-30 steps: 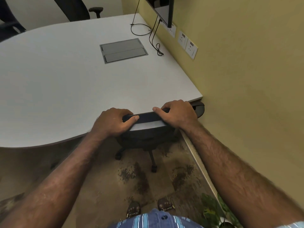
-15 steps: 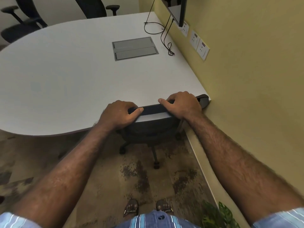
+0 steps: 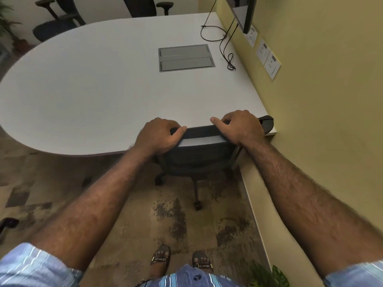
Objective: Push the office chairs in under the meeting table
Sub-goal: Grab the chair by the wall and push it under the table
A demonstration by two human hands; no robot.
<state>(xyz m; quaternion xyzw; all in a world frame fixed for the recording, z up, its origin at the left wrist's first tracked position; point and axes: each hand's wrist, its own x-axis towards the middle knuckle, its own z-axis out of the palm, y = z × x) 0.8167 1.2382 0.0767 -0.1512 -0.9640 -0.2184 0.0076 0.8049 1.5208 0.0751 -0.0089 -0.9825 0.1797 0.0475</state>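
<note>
A black office chair (image 3: 196,160) stands at the near edge of the white meeting table (image 3: 99,90), its seat hidden under the tabletop. My left hand (image 3: 159,135) grips the left end of the chair's backrest top. My right hand (image 3: 240,127) grips the right end. The chair's right armrest (image 3: 267,122) shows above the table's corner by the wall. Two more black chairs, one (image 3: 56,23) at the far left and one (image 3: 145,6) at the far side, stand beyond the table.
A yellow wall (image 3: 321,100) runs close along the right, with sockets (image 3: 269,61) and a monitor (image 3: 242,11). Black cables (image 3: 223,38) lie on the table next to a grey cable hatch (image 3: 185,58). A leafy plant (image 3: 269,274) sits on the floor at lower right. Patterned carpet is underfoot.
The chair has rolled further in under the table with both hands still gripping its backrest. More of the far chairs has come into view.
</note>
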